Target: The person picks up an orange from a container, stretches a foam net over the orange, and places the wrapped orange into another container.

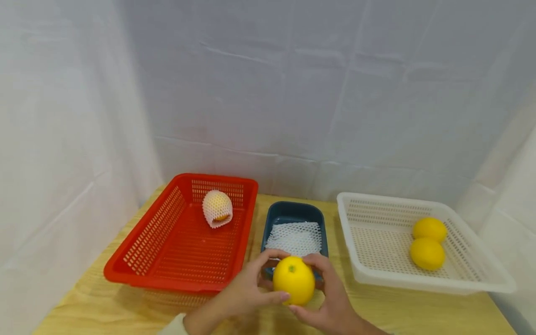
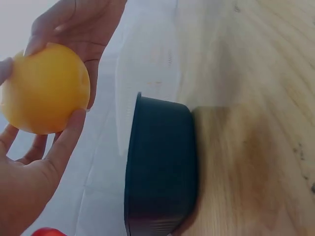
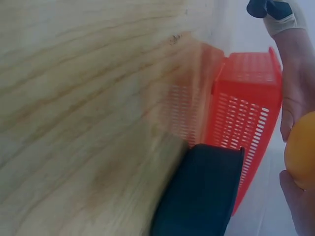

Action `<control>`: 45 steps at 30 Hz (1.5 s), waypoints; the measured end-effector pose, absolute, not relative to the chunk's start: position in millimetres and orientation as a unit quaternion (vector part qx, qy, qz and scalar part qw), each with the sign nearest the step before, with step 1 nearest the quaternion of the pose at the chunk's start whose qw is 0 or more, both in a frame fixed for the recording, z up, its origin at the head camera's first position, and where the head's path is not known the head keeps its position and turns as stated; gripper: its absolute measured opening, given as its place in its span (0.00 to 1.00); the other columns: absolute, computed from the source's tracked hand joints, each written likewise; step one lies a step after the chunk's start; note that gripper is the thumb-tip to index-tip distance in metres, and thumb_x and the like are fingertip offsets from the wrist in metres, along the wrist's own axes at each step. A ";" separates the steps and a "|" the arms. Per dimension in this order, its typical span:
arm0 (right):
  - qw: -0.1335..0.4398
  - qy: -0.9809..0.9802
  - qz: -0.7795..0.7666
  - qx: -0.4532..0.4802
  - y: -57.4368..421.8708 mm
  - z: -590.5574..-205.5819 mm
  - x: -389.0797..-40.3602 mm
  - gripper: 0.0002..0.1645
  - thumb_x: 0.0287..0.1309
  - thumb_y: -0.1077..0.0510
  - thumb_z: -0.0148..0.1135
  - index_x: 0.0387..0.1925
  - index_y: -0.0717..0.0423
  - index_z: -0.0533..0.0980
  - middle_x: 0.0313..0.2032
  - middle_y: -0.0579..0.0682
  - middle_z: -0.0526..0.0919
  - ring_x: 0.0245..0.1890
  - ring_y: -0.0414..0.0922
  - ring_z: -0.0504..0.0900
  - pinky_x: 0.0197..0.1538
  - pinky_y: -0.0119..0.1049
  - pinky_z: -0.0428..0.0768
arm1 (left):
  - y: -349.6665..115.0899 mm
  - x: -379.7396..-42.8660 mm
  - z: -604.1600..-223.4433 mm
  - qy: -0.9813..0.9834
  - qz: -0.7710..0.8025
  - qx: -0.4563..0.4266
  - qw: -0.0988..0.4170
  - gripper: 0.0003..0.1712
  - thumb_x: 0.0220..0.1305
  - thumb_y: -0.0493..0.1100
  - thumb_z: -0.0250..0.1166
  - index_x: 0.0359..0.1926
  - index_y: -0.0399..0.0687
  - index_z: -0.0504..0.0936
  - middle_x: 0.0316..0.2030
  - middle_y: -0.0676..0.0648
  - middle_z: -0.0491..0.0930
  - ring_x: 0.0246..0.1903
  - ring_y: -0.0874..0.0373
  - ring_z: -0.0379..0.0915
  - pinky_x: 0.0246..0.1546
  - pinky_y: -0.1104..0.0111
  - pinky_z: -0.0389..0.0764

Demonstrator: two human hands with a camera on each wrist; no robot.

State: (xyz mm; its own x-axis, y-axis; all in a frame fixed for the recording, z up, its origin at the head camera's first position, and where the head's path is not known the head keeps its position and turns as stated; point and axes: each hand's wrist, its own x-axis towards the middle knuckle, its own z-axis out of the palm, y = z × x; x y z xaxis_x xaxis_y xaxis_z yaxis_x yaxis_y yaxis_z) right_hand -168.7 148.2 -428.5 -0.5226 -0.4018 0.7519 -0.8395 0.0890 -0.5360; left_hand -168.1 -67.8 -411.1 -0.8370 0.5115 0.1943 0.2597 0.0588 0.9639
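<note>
Fruit (image 1: 294,281), round and bright yellow, is held up in the air at the near end of the dark blue tub (image 1: 293,211), higher than the tub's rim. The person's left hand (image 1: 250,284) is curled round one side of it, and the right hand (image 1: 335,298) grips the other, so both are grasping the same piece. Their thumbs press low on its near face and come close together there, while other fingers reach over its upper sides. A small greenish stem mark shows near the top, turned up toward the person. At the left wrist I can see the end of a pale sleeve (image 1: 175,326).

Inside the tub lies white foam netting (image 1: 295,237), flat and with its mesh plain to see; the hands and fruit block my view of the tub's nearest part.

To the left of the tub, as the person faces it, stands a red basket (image 1: 188,256) with slotted sides. A netted fruit (image 1: 217,204) lies toward its far end, wrapped in a foam sleeve, with some orange-yellow skin showing at the lower opening. To the right of the tub is a white basket (image 1: 377,246), where two yellow fruits (image 1: 427,254) sit close together toward the side away from the tub. All three containers stand on a wooden tabletop (image 1: 372,309), and white cloth (image 1: 293,102) hangs beyond the tub.
</note>
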 end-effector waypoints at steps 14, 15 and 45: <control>-0.171 -0.750 0.602 0.215 154.9 -431.9 -146.4 0.43 0.54 0.55 0.72 0.64 0.59 0.57 0.61 0.59 0.68 0.58 0.55 0.71 0.56 0.49 0.77 | -73.0 -147.9 -430.3 0.712 0.642 0.204 0.198 0.32 0.59 0.47 0.71 0.59 0.51 0.65 0.55 0.46 0.69 0.54 0.48 0.66 0.46 0.64 0.81; -0.192 -0.743 0.608 0.202 155.4 -434.0 -146.3 0.43 0.54 0.54 0.72 0.64 0.59 0.57 0.61 0.60 0.67 0.58 0.56 0.71 0.57 0.51 0.76 | -73.7 -146.1 -433.2 0.708 0.645 0.201 0.205 0.31 0.59 0.47 0.71 0.59 0.51 0.65 0.55 0.46 0.69 0.54 0.48 0.65 0.46 0.64 0.81; -0.240 -0.807 0.502 0.199 176.1 -504.3 -182.4 0.49 0.48 0.43 0.75 0.67 0.52 0.63 0.63 0.55 0.70 0.55 0.45 0.76 0.56 0.44 0.77 | -71.3 -158.2 -469.9 0.757 0.576 0.216 0.221 0.36 0.53 0.48 0.76 0.60 0.58 0.67 0.54 0.50 0.66 0.52 0.53 0.67 0.51 0.65 0.77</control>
